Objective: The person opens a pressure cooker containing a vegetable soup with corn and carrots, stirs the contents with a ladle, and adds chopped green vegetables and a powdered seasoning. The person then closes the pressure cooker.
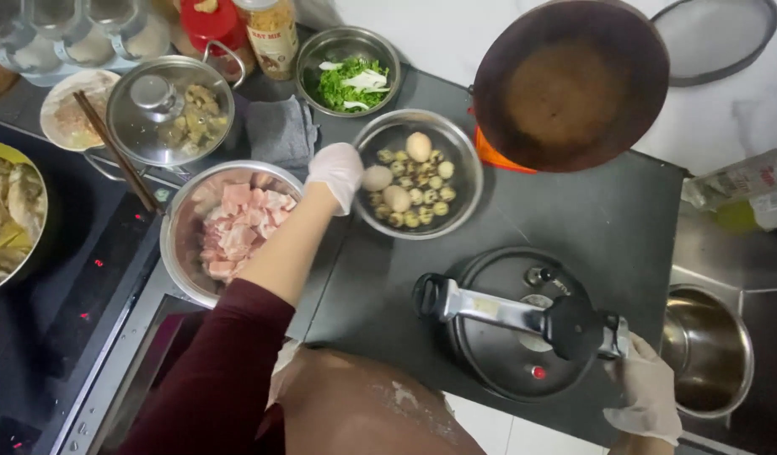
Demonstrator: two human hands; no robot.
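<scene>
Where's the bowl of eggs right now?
Head view, centre: the egg bowl sits on the dark counter, right of the meat bowl, with the left hand at its rim.

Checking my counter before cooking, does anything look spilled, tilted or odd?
Nothing looks spilled or broken. One oddity: the chopsticks lie slanted, bridging the plate and the lidded pot, so they could slide off.

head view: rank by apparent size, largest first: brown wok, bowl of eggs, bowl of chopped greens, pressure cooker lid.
1. Brown wok, clearly largest.
2. Pressure cooker lid.
3. Bowl of eggs. It looks close to the lid in span, so 2 and 3 are unsure.
4. Bowl of chopped greens, clearly smallest.
</scene>
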